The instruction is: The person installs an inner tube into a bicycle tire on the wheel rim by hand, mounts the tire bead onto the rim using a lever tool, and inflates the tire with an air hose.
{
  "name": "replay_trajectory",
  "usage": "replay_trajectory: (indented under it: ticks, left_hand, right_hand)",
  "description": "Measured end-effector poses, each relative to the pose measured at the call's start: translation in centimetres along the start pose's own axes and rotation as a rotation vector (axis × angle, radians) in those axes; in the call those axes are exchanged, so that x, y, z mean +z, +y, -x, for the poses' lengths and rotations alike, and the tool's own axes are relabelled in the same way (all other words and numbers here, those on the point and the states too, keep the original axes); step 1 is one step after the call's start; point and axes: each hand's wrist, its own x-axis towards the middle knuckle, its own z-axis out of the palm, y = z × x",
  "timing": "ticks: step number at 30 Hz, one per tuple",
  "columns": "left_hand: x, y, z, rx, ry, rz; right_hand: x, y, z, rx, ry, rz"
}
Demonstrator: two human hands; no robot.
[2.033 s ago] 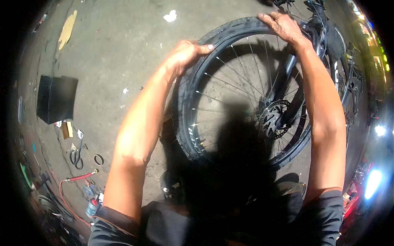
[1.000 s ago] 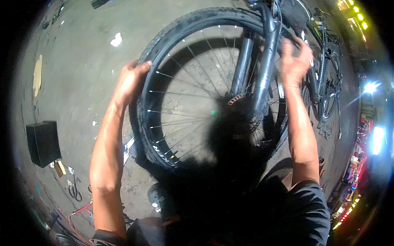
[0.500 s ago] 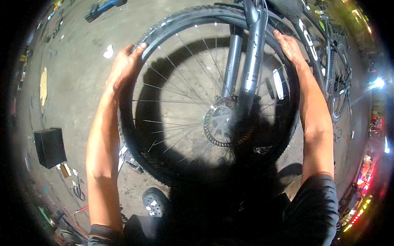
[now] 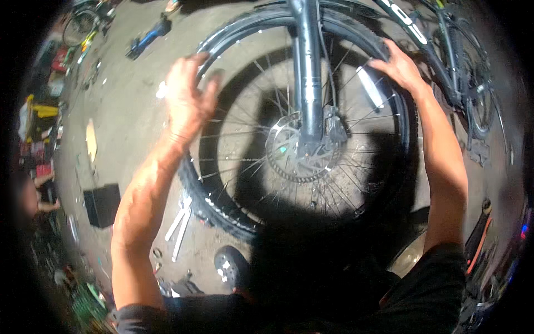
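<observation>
left fingers (image 4: 193,67) spread wide by the tire (image 4: 245,23), right fingers (image 4: 389,47) parted against it.

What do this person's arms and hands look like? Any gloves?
No gloves: the left hand and right hand are bare, each with ordinary fingers, though the left is blurry. No watch shows on either wrist. The short, dark sleeves stop above the elbows.

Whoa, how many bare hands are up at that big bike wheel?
2: the left hand, spread at the upper-left of the wheel, and the right hand at its upper-right. I see no others there, though dark shadow hides the wheel's bottom.
</observation>
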Motion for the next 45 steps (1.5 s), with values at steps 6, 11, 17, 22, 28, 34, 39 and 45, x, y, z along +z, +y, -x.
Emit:
replay_trajectory:
  ticks: [6, 11, 17, 22, 28, 34, 39, 45]
  left_hand:
    - [-4.9, -0.8, 13.6, -0.687, -0.151, -0.015]
    - [-5.6, -1.1, 29.6, -1.296, -0.341, 0.650]
    - [-3.1, -2.9, 24.8, -1.135, -0.184, 0.650]
    - [-2.8, -10.6, 4.9, -0.732, -0.374, 0.491]
    - [-0.8, 4.9, -1.4, -0.199, 0.485, 0.402]
    - [10.3, 27.5, 8.0, -0.480, -0.536, 1.184]
    - [18.5, 29.9, 9.2, -0.721, -0.543, 1.257]
    - [20.6, 31.5, 9.0, -0.848, -0.771, 1.645]
  right_hand:
    - [1.4, 1.8, 2.2, 0.116, 0.113, 0.055]
    - [2.3, 1.7, 2.3, 0.214, 0.106, 0.064]
    - [2.6, 6.2, 8.0, 0.328, 0.136, -0.069]
    - [10.9, 9.5, 24.9, 0.779, 0.197, -0.256]
    - [15.6, -3.8, 34.3, 0.808, 0.433, -0.823]
    - [9.8, 3.2, 27.2, 0.749, 0.577, -0.624]
    - [4.3, 1.6, 23.7, 0.401, 0.339, -1.036]
    - [6.6, 3.5, 23.1, 0.593, 0.272, -1.372]
